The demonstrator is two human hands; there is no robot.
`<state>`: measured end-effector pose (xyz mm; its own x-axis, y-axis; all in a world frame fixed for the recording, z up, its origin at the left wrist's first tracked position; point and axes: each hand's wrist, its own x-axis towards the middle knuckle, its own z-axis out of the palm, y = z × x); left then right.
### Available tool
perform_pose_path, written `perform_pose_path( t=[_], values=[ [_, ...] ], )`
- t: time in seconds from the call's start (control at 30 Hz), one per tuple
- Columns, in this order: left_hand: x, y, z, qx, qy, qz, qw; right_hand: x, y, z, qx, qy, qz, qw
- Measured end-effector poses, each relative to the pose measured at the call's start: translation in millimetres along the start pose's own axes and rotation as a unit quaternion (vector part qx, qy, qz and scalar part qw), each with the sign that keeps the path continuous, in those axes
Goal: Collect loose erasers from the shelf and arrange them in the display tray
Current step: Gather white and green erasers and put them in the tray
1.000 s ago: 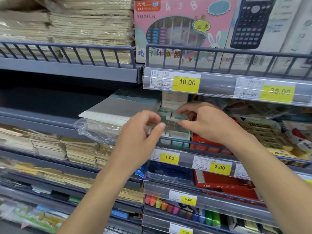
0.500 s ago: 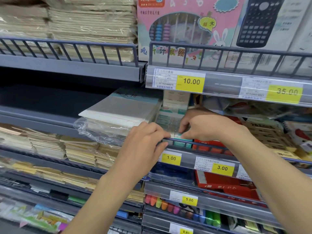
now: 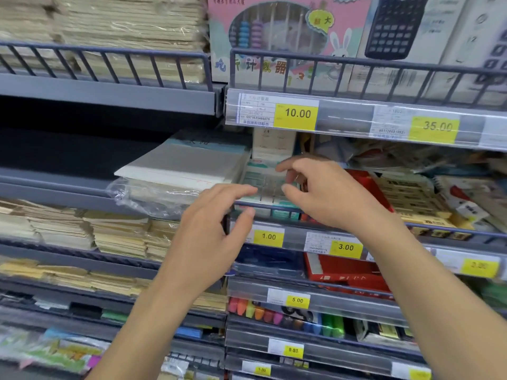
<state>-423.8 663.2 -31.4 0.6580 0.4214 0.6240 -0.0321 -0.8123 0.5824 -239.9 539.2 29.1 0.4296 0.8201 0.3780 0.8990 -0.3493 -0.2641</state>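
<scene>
White-and-teal erasers (image 3: 263,185) lie in rows in a display tray (image 3: 282,213) on the middle shelf, behind the 1.00 price tag. My left hand (image 3: 216,229) hovers in front of the tray's left end, fingers loosely spread and holding nothing. My right hand (image 3: 323,193) is over the tray's right side, fingers loosely curled above the erasers; no eraser shows in it. The right hand hides part of the tray.
A plastic-wrapped stack of paper pads (image 3: 181,174) lies left of the tray. Red boxes (image 3: 365,187) and yellow-labelled packs (image 3: 406,198) sit to the right. A wire rail (image 3: 356,220) fronts the shelf. Abacus box (image 3: 282,37) and calculator (image 3: 395,26) stand above.
Both hands have lifted away from the tray's front edge. The left hand's fingers have opened and the right hand has risen above the erasers.
</scene>
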Motion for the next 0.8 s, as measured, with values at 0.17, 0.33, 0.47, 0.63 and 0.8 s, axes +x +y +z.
perform_pose_path(
  t=[0.17, 0.33, 0.47, 0.63, 0.8],
  values=[
    [-45.9, -3.0, -12.0, -0.198, 0.056, -0.066, 0.976, -87.5, -22.2, 23.0, 0.273, 0.087, 0.021, 0.958],
    [-121.3, -40.4, 20.4, -0.292, -0.060, -0.254, 0.920, -200.4, -11.4, 88.7, 0.420, 0.014, 0.214, 0.882],
    [-206.7, -74.4, 71.5, -0.280, -0.189, -0.403, 0.850, -306.4, 6.4, 151.2, 0.453, -0.006, 0.394, 0.800],
    [-307.0, -83.2, 118.2, -0.211, -0.315, -0.502, 0.778, -439.9, 29.0, 192.0, 0.432, -0.047, 0.528, 0.730],
    [-358.1, -52.1, 154.6, -0.148, -0.409, -0.522, 0.734, -561.7, 30.6, 194.7, 0.427, -0.038, 0.627, 0.651]
  ],
)
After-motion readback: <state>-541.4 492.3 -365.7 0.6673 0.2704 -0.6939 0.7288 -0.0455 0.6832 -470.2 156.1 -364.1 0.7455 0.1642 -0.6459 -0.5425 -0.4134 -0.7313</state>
